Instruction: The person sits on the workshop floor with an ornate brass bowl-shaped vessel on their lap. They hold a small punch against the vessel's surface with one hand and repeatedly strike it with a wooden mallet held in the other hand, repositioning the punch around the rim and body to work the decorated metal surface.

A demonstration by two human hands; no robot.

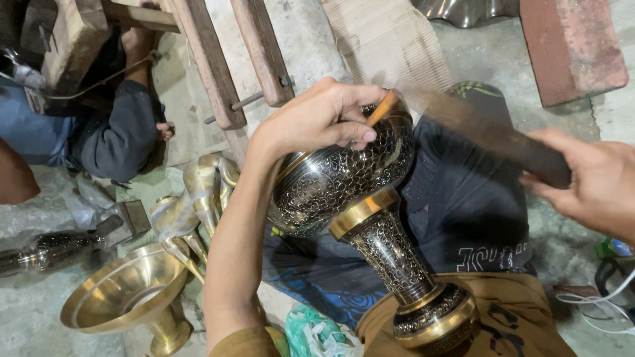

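An engraved black-and-gold brass vase point(350, 192) lies tilted across my lap, with its round body up and its flared foot toward me. My left hand point(324, 119) rests on top of the vase body and pinches a thin wooden-handled tool point(382, 109) against the metal. My right hand point(592, 185) grips a dark wooden mallet point(496, 135), which is blurred by motion and sits just right of the tool. The tool's tip is hidden by my fingers.
Plain brass pieces lie at the lower left: a wide funnel-shaped bowl point(126, 291) and curved spouts point(205, 185). Another person's sleeve point(122, 132) is at the upper left, beside wooden beams point(211, 59). A reddish brick point(572, 46) lies at the upper right, white cables point(595, 311) at the right.
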